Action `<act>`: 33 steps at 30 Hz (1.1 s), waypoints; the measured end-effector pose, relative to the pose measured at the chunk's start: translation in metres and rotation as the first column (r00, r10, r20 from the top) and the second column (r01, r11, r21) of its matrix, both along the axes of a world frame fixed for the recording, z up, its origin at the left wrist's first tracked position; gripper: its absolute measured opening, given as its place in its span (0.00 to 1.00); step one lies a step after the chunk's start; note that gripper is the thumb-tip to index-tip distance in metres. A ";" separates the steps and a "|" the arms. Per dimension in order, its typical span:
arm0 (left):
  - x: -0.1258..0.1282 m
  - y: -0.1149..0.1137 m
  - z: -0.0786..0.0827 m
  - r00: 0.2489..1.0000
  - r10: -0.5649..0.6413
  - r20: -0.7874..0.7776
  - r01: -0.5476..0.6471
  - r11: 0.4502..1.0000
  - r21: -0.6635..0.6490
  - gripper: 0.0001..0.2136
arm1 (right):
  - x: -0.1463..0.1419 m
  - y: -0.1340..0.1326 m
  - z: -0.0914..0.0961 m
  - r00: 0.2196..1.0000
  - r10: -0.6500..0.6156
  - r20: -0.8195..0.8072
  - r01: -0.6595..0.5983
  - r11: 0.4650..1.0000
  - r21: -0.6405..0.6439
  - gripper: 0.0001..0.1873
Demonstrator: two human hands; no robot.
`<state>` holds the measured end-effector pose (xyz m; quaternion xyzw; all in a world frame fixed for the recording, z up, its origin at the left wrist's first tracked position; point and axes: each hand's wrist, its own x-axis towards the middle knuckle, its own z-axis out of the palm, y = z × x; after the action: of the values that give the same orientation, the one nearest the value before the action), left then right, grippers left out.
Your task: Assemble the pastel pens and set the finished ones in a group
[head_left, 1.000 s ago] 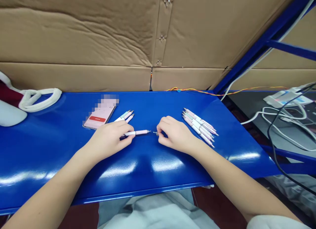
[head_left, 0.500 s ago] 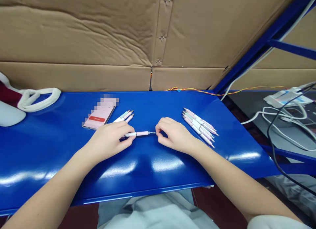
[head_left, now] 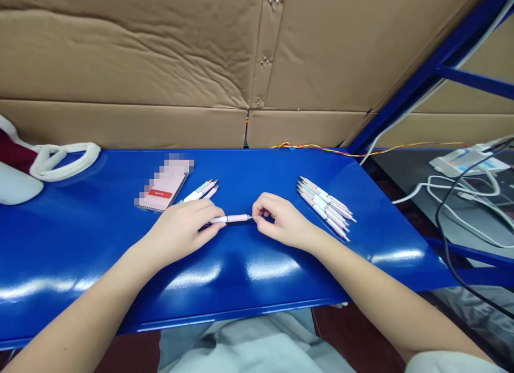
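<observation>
Over the middle of the blue table, my left hand (head_left: 188,228) grips a white and pink pen (head_left: 237,218), which lies level and points right. My left fingers hide its rear end. At the pen's open front end, the thumb and forefinger of my right hand (head_left: 281,217) pinch the tip of a thin refill (head_left: 251,217); only a short bit of it shows. Just behind my left hand lie a few pens (head_left: 203,191), partly covered by the hand. To the right of my right hand rests a bunch of several white, pink and green pens (head_left: 325,207).
A phone (head_left: 163,188) with a blurred screen lies at the back left of the blue table (head_left: 249,172). A white strap (head_left: 68,164) is at the far left. Cables (head_left: 453,185) run over a grey surface on the right, beside a blue metal frame (head_left: 401,75). Cardboard (head_left: 160,51) stands behind.
My left hand has moved slightly right with the pen, bringing its front end closer to my right fingers. Less of the thin refill shows between them. My right hand has barely moved.
</observation>
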<state>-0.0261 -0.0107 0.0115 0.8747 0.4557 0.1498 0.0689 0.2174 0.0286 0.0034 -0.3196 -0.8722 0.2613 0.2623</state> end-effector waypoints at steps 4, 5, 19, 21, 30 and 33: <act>0.000 0.000 -0.001 1.000 0.010 0.005 -0.010 1.000 0.001 0.11 | 0.000 0.000 -0.003 0.999 -0.007 -0.049 0.005 0.999 -0.037 0.05; 0.000 0.000 -0.001 1.000 0.013 0.005 -0.013 1.000 0.003 0.12 | 0.001 0.000 -0.003 0.998 -0.014 -0.060 0.011 0.999 -0.050 0.04; -0.004 0.002 0.003 0.998 0.065 0.019 -0.065 0.998 -0.008 0.12 | 0.014 0.009 0.001 0.954 0.084 0.288 -0.097 0.995 0.031 0.15; -0.004 0.002 0.003 0.997 0.071 0.016 -0.071 0.997 -0.011 0.12 | 0.013 0.011 0.000 0.945 0.093 0.314 -0.107 0.994 0.028 0.13; -0.004 0.003 0.001 0.998 0.062 0.003 -0.062 0.998 -0.006 0.12 | 0.011 0.010 -0.002 0.973 0.006 0.231 0.005 0.999 -0.048 0.04; -0.004 0.003 0.000 0.999 0.047 -0.006 -0.047 0.999 -0.010 0.12 | 0.009 0.007 -0.002 0.994 -0.034 0.099 0.046 0.992 -0.119 0.03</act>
<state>-0.0297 -0.0081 0.0118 0.8638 0.4771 0.1467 0.0684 0.2265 0.0357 0.0014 -0.3648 -0.8598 0.2928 0.2049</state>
